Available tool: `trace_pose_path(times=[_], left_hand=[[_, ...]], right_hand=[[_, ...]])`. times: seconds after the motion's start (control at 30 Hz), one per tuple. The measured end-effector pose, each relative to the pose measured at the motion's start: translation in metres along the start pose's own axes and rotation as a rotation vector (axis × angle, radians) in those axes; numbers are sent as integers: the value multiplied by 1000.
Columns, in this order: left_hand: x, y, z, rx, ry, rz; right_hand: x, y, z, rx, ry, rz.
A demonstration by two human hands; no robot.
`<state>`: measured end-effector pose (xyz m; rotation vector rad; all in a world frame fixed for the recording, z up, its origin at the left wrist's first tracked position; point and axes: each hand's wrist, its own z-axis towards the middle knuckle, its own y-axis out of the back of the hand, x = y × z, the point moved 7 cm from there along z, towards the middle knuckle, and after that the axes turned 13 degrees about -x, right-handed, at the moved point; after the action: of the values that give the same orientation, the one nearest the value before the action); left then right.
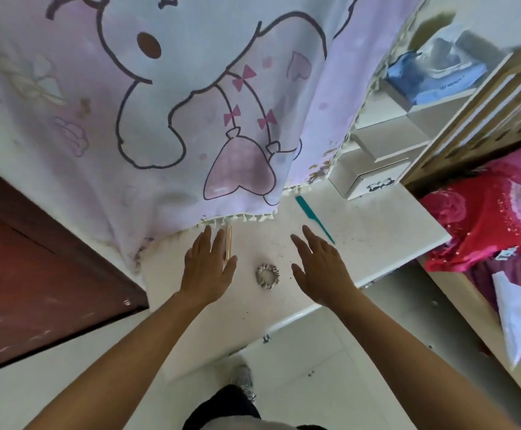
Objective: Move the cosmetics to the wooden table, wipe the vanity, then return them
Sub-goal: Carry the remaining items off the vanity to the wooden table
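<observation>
A dark red-brown door (35, 274) fills the view's nine o'clock edge. Next to it a pale cloth printed with a cartoon rabbit (98, 88) hangs from ten to twelve o'clock, and its tasselled hem reaches the back of the white vanity top (377, 231). The left hand (209, 268) is stretched over the vanity's left part, palm down with fingers straight and close together, gripping nothing. A rose-gold tube (228, 243) lies on the surface at the hand's one o'clock, right along the index finger and just under the hem; whether the finger touches it cannot be told. A small grey-and-cream scrunchie (267, 275) lies flat on the vanity at the left hand's three o'clock, between the two hands and apart from both. The right hand (318, 268) is also palm down above the surface, its fingers straight and slightly spread, holding nothing. At its one o'clock a teal tail comb (313, 218) lies slantwise on the vanity, its thin tip pointing toward five o'clock and ending near the fingers without clearly meeting them. Further right, at the comb's two o'clock, a white drawer box (374, 181) stands at the back of the vanity, and above it a blue tissue pack (433, 79) sits on a white ledge. A pale wooden bed frame (470, 119) rises at the view's two o'clock, with red bedding (485, 231) at three o'clock and a white sheet of paper (513, 324) at four. A shoe (245, 380) shows on the floor at six o'clock.
</observation>
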<state>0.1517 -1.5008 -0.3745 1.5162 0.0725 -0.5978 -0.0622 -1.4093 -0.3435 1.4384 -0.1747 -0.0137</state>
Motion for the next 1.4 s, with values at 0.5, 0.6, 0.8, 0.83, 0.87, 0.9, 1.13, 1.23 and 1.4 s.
trace_pose_path(times=[0.5,0.6,0.8,0.83,0.87,0.9,1.13,1.23,1.4], left_hand=[[44,-119,25,424,165,172],[42,-126,4,388,262,205],[24,-132,-19,236,369,211],[23,-132,-20,215,372,208],[22,-131,-20,188,374,195],[23,-130,-18,158,379,179],[44,-121,3,126,455,159],[30,-87,9,-29,458,93],[-4,20,-8,-477,445,82]], right_hand=[[-6,-158,40,454,507,196],[-12,-176,34,450,629,143],[-16,-183,46,366,717,100],[-15,-182,48,355,731,88],[-13,-181,50,345,746,75],[-12,-180,51,345,761,65],[-29,-148,86,278,421,227],[-31,-110,108,152,333,322],[4,-52,147,5,315,589]])
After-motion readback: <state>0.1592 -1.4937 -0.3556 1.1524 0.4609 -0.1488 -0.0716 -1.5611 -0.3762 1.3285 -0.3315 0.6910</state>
